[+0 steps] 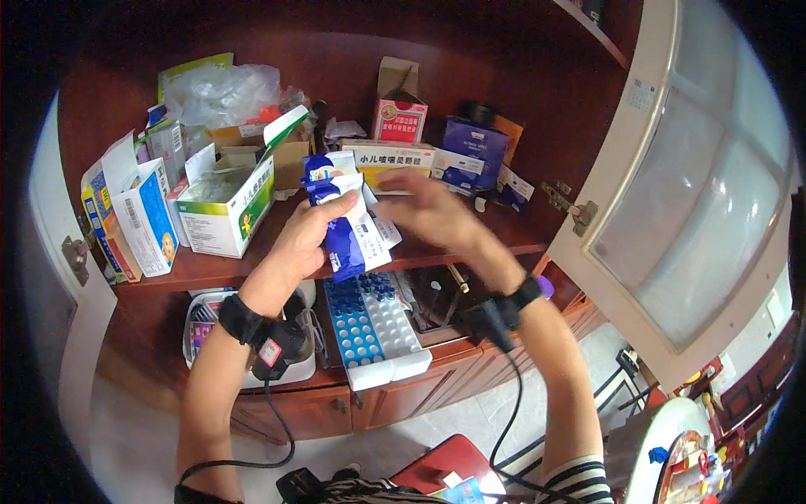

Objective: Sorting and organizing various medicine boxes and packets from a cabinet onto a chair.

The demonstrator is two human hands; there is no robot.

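My left hand (305,236) grips several blue-and-white wipe packets (356,236) in a loose stack, its thumb pressed on top. The packets are in front of the shelf, and some slant out to the right. My right hand (428,211) is blurred beside them, with its fingers apart and nothing seen in it. Whether its fingertips touch the packets cannot be made out. Behind my hands, a yellow-and-white medicine box (397,157) lies on the wooden shelf (302,261). Farther right stand a purple wipes box (472,148) and small blue-and-white packets (456,170).
Opened medicine cartons (220,214) and a clear plastic bag (223,94) crowd the shelf's left. A red-and-white box (400,120) stands at the back. Below are a white basket (305,368) and a vial tray (378,334). A glazed cabinet door (661,208) hangs open at right.
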